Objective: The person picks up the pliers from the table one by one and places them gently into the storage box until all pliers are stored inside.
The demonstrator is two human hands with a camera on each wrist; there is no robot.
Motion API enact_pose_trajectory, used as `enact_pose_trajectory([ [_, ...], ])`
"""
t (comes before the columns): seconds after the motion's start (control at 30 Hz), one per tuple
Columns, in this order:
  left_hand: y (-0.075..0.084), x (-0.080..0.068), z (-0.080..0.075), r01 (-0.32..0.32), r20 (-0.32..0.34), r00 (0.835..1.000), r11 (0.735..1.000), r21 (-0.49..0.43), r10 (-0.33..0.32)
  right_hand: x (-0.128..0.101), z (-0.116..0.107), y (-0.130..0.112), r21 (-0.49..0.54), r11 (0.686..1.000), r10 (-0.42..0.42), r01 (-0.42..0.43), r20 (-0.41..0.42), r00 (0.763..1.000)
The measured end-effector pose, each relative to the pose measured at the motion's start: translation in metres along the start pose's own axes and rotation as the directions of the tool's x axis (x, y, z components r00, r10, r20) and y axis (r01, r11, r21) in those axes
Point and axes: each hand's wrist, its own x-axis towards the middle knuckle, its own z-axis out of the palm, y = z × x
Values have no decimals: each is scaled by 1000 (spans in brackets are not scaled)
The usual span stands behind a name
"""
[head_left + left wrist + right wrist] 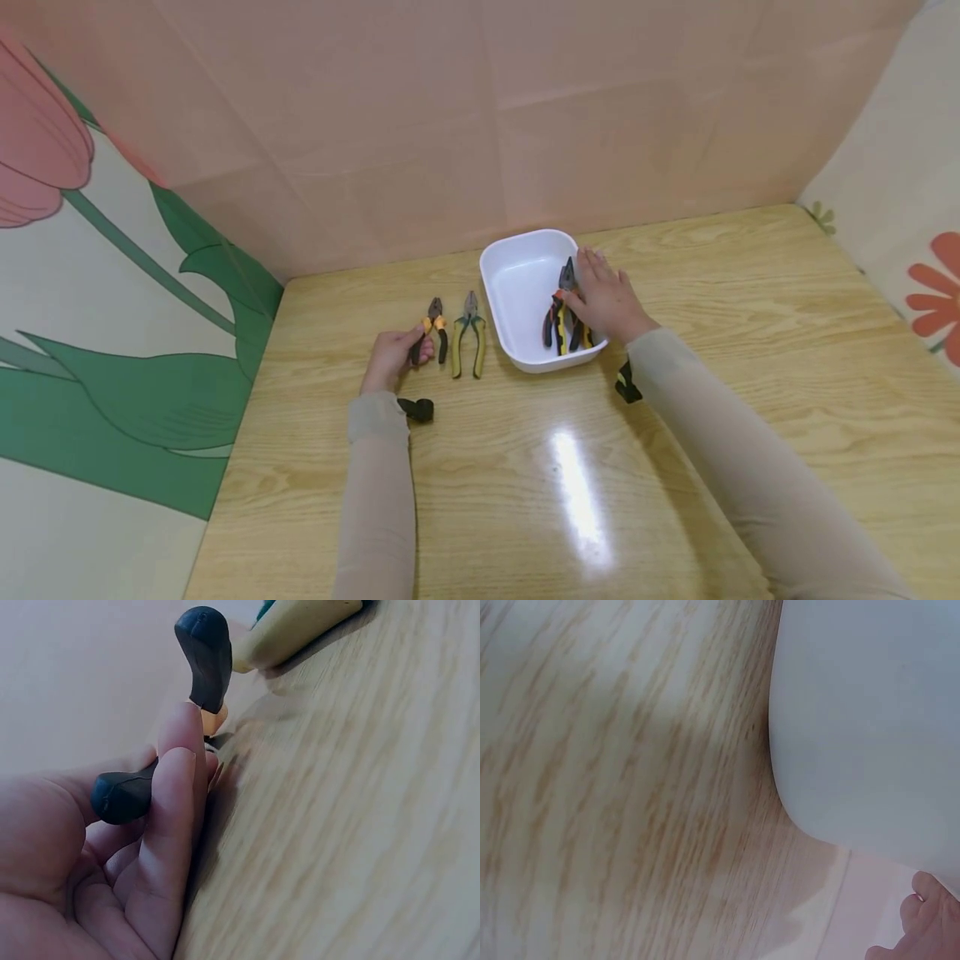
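Note:
My left hand (pixel 392 357) pinches one black handle of a pair of pliers with orange and black grips (pixel 437 321); the other handle stands free in the left wrist view, close over the tabletop. Just right of it lies a pair of pliers with yellow-green handles (pixel 469 333), jaws pointing away. My right hand (pixel 611 298) grips the right side wall of a white tub (pixel 517 364), thumb over the inside, fingers along the outside. Inside the tub several pliers (pixel 561 325) with black, yellow and orange handles lie together at the right, partly hidden by this hand.
The wood-grain table (pixel 495 483) reaches back to a pink covered wall (pixel 390 125). A wall panel with a painted tulip (pixel 37 142) stands at the left, and one with a red flower (pixel 937 287) at the right. Black straps circle both wrists.

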Motion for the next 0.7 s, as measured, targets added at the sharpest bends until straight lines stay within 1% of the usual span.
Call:
enact_pose_trajectory([
  [0.23, -2, 2, 1, 1, -20, 1000, 1000, -11, -1, 0, 0, 1, 5, 1000, 0, 0, -11, 1000],
  [0.53, -3, 4, 2, -16, -37, 999, 999, -47, 14, 1, 1, 3, 3, 1000, 3, -3, -15, 1000],
  [0.7, -3, 2, 1, 0, -44, 999, 998, -61, -3, 2, 2, 2, 19, 1000, -3, 4, -16, 1000],
])
